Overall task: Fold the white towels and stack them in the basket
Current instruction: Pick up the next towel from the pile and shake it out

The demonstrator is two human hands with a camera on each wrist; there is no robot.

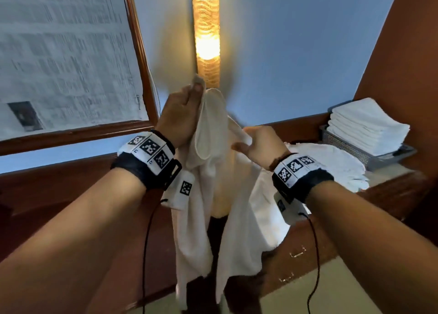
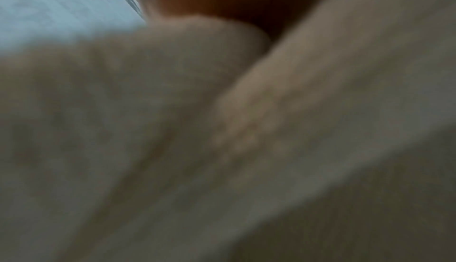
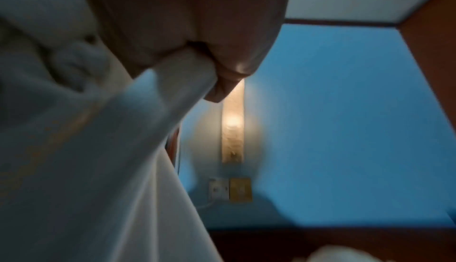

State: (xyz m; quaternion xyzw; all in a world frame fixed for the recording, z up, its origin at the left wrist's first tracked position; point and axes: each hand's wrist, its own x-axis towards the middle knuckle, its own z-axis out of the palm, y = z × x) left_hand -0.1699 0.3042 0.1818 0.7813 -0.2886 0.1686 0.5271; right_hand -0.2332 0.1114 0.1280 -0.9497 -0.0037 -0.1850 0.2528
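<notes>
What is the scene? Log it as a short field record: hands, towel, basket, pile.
left hand: raised, pinches top edge of towel
right hand: lower, grips another part of the same towel
towel: unfolded, hanging down between the hands
basket: far right on the wooden counter, holds a stack of folded towels
pile: loose towels beside the basket
lamp: lit, on the wall behind
</notes>
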